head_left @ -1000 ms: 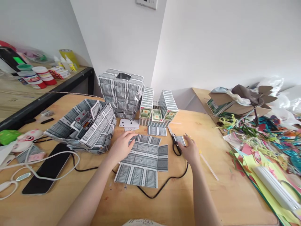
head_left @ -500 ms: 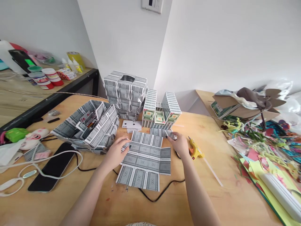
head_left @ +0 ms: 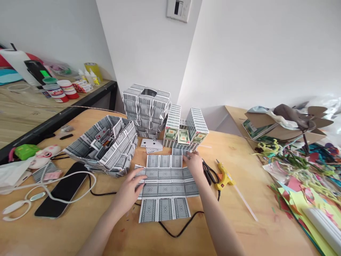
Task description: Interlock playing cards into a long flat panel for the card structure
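A flat sheet of joined playing cards (head_left: 165, 188), backs up, lies on the wooden table before me. My left hand (head_left: 130, 185) rests at its left edge, fingers spread over the cards. Near the upper right of the sheet is my right hand (head_left: 193, 163), its fingertips at a small card strip (head_left: 177, 152); whether it grips the strip is hard to tell. Behind stand a block built of cards (head_left: 146, 106) and stacked card boxes (head_left: 173, 122). Some face-up cards (head_left: 151, 143) lie in front of them.
A card-built basket (head_left: 106, 142) with loose cards stands at the left, beside a phone (head_left: 61, 192) and white cable. To the right lie a yellow glue gun (head_left: 225, 176), a glue stick (head_left: 246, 202) and coloured paper (head_left: 301, 202). A black cord runs below the sheet.
The card sheet has turned slightly and sits straighter. My right hand has moved left over the sheet's upper right side. The camera view has shifted a little.
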A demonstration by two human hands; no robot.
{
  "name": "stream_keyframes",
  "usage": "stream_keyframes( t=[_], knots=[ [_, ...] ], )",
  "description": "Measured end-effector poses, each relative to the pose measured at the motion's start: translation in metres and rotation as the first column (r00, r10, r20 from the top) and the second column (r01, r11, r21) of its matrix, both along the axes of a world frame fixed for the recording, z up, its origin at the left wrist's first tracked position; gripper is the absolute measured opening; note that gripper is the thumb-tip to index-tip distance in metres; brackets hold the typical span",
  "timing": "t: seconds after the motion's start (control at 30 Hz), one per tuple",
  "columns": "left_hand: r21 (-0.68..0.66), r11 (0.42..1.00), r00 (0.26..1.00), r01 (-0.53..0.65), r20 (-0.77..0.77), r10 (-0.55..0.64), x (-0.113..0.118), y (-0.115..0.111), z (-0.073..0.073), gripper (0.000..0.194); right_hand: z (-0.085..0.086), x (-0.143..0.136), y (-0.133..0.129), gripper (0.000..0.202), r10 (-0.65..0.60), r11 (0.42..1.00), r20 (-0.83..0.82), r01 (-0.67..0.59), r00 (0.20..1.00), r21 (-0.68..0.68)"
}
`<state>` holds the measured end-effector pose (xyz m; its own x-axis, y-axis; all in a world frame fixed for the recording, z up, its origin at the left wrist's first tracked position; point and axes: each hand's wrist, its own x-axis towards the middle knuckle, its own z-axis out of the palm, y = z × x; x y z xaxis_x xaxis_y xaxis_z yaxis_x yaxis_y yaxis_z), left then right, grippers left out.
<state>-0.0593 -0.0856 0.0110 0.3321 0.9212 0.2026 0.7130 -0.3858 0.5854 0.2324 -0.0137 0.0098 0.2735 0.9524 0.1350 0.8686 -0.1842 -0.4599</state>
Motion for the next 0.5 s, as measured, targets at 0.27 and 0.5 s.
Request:
stream_keyframes(
  t=[0.27, 0.5],
  knots=[
    [-0.004, 0.999, 0.997, -0.040, 0.065, 0.040, -0.001, -0.002, -0.002, 0.024, 0.001, 0.015, -0.028, 0.049, -0.089, 0.995, -0.669, 0.098, 0.738, -0.025],
    [-0.097, 0.993, 0.989, 0.061, 0.141, -0.047, 0.017, -0.001, 0.015, 0.031, -0.006, 0.005, -0.059, 0.048, 0.075, 0.996, -0.908, 0.004, 0.412, 0.084]
  ],
)
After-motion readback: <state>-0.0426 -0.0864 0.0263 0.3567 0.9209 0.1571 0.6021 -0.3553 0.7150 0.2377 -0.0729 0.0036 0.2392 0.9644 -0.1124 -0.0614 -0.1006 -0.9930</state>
